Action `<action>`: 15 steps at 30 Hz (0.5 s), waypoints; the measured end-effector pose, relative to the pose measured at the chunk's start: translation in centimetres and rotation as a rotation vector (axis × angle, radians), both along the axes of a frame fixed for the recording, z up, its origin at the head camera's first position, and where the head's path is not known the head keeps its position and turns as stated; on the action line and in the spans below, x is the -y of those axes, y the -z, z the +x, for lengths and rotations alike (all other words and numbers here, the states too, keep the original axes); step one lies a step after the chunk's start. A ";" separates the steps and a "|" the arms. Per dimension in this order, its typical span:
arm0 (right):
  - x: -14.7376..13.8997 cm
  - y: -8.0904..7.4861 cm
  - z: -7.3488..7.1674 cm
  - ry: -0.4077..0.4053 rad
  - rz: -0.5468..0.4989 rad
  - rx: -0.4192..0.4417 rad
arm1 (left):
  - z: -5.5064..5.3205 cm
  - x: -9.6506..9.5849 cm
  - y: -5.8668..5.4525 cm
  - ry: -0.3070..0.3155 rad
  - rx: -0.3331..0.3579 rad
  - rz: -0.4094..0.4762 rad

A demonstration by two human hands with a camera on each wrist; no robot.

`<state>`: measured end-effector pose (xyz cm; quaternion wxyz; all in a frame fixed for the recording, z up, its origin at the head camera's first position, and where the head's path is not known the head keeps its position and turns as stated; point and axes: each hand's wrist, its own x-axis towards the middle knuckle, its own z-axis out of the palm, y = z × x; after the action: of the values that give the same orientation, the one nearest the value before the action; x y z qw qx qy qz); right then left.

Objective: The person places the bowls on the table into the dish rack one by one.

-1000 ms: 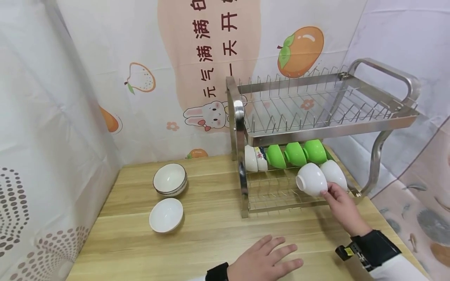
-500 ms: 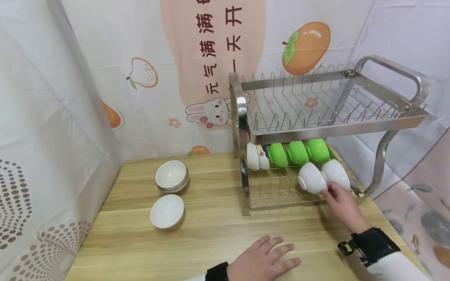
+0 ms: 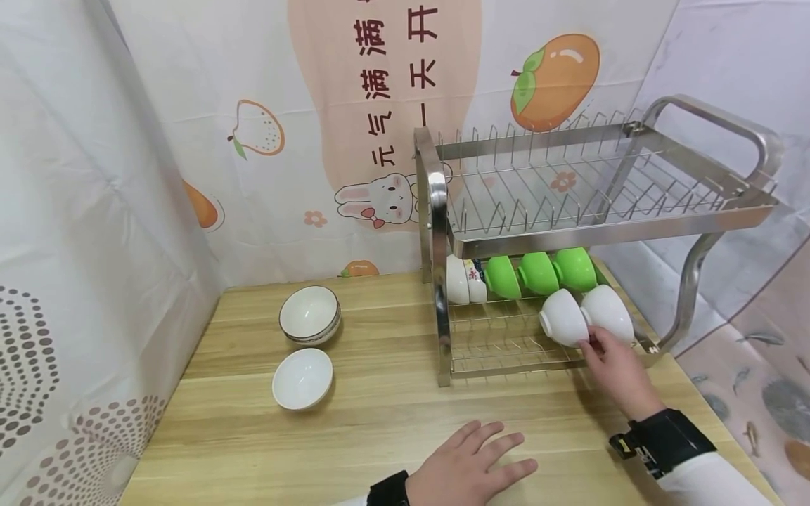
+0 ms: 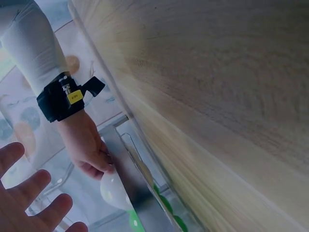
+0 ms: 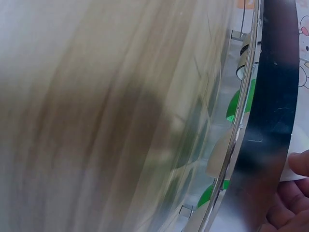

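My right hand (image 3: pixel 623 372) pinches the rim of a white bowl (image 3: pixel 563 318) at the front of the rack's lower shelf. This bowl lies on its side, foot toward the left, right up against a second white bowl (image 3: pixel 607 313) on its right. In the right wrist view my thumb and fingers (image 5: pixel 300 163) show at the bowl's rim, partly behind the metal rail. Over the table's front my left hand (image 3: pixel 468 465) is held with its fingers spread and nothing in it. The left wrist view shows those spread fingers (image 4: pixel 34 188).
A two-tier metal dish rack (image 3: pixel 607 235) stands at the right, its upper tier overhanging the bowls. Behind, green bowls (image 3: pixel 538 273) and white bowls (image 3: pixel 457 281) line the lower shelf. On the wooden table (image 3: pixel 380 393) sit stacked dark-rimmed bowls (image 3: pixel 309 315) and a white bowl (image 3: pixel 302 379).
The pinched white bowl has turned a little and moved right, closer against the second white bowl. My left hand has drifted slightly left. The whole head view has shifted a little.
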<state>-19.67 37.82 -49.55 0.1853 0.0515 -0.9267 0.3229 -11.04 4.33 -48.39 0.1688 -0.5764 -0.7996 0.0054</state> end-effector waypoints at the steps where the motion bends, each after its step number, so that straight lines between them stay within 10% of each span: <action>1: 0.0 0.0 0.0 0.004 0.004 0.003 | 0.0 0.0 0.1 -0.002 0.018 0.006; 15: 0.3 -0.4 1.2 0.038 -0.059 0.052 | -0.2 1.1 -0.6 -0.108 0.027 0.011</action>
<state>-18.44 37.48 -49.15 0.1685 0.0201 -0.9220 0.3479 -11.26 3.21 -47.82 0.1608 -0.5313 -0.8318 0.0024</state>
